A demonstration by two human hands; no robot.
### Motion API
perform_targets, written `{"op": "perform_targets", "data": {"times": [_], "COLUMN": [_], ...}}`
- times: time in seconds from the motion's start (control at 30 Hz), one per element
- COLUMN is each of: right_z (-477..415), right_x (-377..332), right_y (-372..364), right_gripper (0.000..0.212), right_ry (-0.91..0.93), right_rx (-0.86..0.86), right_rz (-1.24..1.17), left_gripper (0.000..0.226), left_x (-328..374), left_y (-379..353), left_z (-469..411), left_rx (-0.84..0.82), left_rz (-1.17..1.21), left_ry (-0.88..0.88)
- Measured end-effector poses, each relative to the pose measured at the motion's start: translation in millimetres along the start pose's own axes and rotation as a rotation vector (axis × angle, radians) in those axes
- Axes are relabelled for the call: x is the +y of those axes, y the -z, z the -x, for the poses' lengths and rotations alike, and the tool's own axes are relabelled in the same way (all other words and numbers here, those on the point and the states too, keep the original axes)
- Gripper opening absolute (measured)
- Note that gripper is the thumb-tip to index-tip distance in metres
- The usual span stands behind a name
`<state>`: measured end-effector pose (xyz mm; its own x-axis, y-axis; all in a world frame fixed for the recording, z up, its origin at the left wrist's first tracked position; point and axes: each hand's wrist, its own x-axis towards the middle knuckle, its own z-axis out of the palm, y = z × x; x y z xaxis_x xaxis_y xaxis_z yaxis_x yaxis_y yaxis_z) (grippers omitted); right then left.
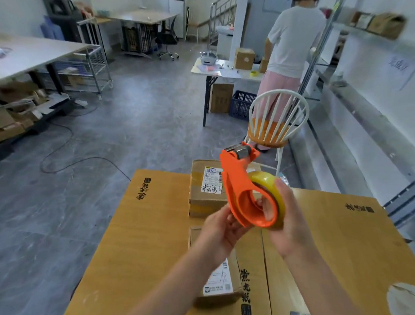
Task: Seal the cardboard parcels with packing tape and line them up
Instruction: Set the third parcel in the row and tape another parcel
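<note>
Above cardboard-covered worktop (138, 238), centre: orange tape dispenser (238, 187) raised, left hand (220, 231) pinching its lower frame, right hand (289, 225) curled round tape roll (266, 183). Far parcel (202, 195) and near parcel (219, 280) beneath. Judged: dispenser light, rigid; grip hoop, avoid cutter end. Parcels stiff.

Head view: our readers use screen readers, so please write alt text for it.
The left hand and right hand hold an orange tape dispenser with a yellowish tape roll above two labelled parcels, the far parcel and the near parcel, lying on large cartons. Beyond stand a white chair and a person facing away.
</note>
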<state>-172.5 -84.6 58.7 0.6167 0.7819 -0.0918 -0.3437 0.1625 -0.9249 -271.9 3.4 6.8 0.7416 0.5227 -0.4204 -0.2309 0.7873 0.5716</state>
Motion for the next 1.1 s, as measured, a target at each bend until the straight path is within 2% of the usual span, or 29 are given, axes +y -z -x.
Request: {"op": "perform_targets", "data": {"times": [0.17,0.27,0.33,0.43,0.5,0.6,0.73,0.9,1.03,1.1], "right_z": [-1,1,-7,-20,-22,-18,-14,-4,4,8], "right_x": [4,5,-1,-24,-37,-48,-26,43,94,113], "right_y": [-9,-20,-22,-12,2,32,77,130,154,159], "right_gripper": [0.027,0.028,0.032,0.037,0.034,0.035,0.05,0.057,0.051,0.05], "right_ry": [0.002,0.022,0.039,0.081,0.127,0.15,0.072,-0.016,-0.179,-0.169], "right_rx": [0.192,0.231,0.293,0.404,0.421,0.446,0.443,0.453,0.495,0.502], "right_rz": [-0.008,-0.019,-0.079,-0.084,-0.043,0.157,0.624,0.917,1.112,1.225], "left_gripper": [0.028,0.026,0.023,0.021,0.024,0.029,0.027,0.023,0.023,0.023], "left_x": [-9,-19,-26,-17,1,18,14,3,-10,-16], "left_y": [-11,-17,-27,-38,-35,-22,-6,2,6,9], "left_z": [15,26,37,47,43,40,41,39,35,34], "left_rx": [0.053,0.106,0.067,-0.045,-0.055,-0.028,0.008,0.005,-0.003,0.008], "left_rz": [0.2,0.329,0.411,0.302,0.16,0.011,-0.184,-0.356,-0.446,-0.479], "left_ry": [0.005,-0.014,0.01,-0.056,-0.131,-0.212,-0.202,-0.173,-0.127,-0.095]}}
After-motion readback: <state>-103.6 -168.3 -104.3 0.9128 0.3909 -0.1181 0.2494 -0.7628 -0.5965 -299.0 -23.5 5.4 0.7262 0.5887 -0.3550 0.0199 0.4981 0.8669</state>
